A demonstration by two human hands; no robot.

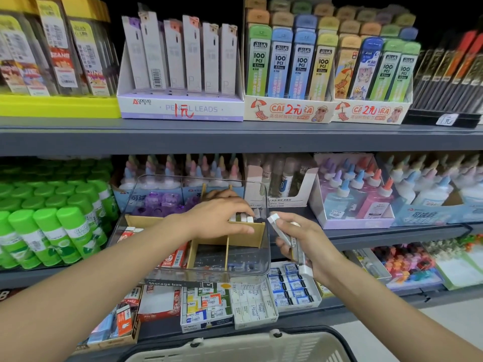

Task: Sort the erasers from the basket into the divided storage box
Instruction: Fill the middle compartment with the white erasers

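A clear plastic storage box (262,259) with wooden dividers (257,232) stands on the middle shelf. My left hand (218,216) reaches into its back right compartment, fingers curled over a row of white-ended erasers (241,218). Just right of the box, my right hand (304,245) grips a stack of long grey-sleeved erasers (290,237) with white ends. Red-sleeved erasers (173,257) lie in a left compartment. The cream basket (235,347) is at the bottom edge.
Open cartons of erasers (292,284) fill the shelf below the box. Green glue sticks (52,226) crowd the left, glue bottles (360,194) the right. Pencil lead displays (183,69) line the upper shelf.
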